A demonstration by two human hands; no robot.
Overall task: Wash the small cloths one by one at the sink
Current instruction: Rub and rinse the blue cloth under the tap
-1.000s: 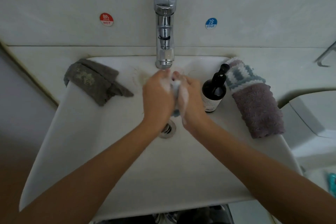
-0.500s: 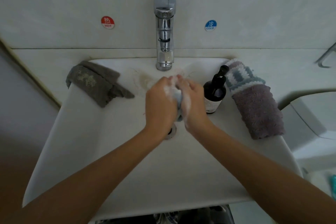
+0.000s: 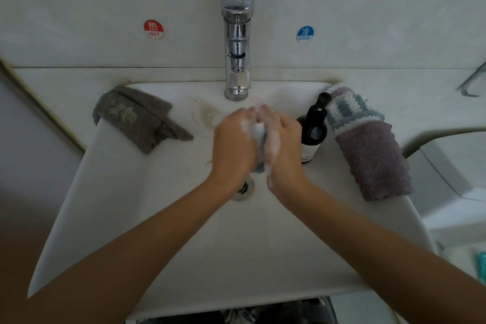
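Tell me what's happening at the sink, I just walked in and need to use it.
A person is scrubbing a small soapy cloth between the left hand and right hand, over the drain just below the tap. No water stream is visible. A grey cloth lies on the sink's left rim; a purple cloth and a striped one lie on the right, beside a dark pump bottle.

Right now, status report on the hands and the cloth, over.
Both hands, left and right, soapy, rubbing one small cloth between them above the drain. Tap dry. Nothing in the way.
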